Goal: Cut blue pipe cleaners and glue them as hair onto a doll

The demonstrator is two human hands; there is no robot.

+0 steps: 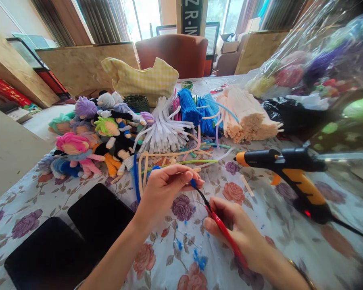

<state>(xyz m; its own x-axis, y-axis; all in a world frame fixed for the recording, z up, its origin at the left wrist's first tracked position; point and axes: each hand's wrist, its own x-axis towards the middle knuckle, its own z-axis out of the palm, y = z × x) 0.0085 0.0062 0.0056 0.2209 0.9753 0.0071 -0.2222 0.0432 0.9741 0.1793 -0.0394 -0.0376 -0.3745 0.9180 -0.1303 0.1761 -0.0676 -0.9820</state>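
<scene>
Near the middle, my left hand (172,181) is closed in a pinch on a blue pipe cleaner (193,183), most of it hidden by the fingers. My right hand (232,225) grips red-handled scissors (228,237), whose dark tips point up and left to the blue piece at my left fingertips. Small blue fluff scraps (200,259) lie on the flowered tablecloth (157,233) below my hands. Just behind my left hand are loose pipe cleaners (175,154) in beige, green and blue.
A glue gun (302,173) with a lit red light lies at right, its cord trailing off. Two black tablets (99,213) lie at left. Behind are yarn dolls (75,149), white (166,129), blue and cream (245,114) bundles, and plastic bags.
</scene>
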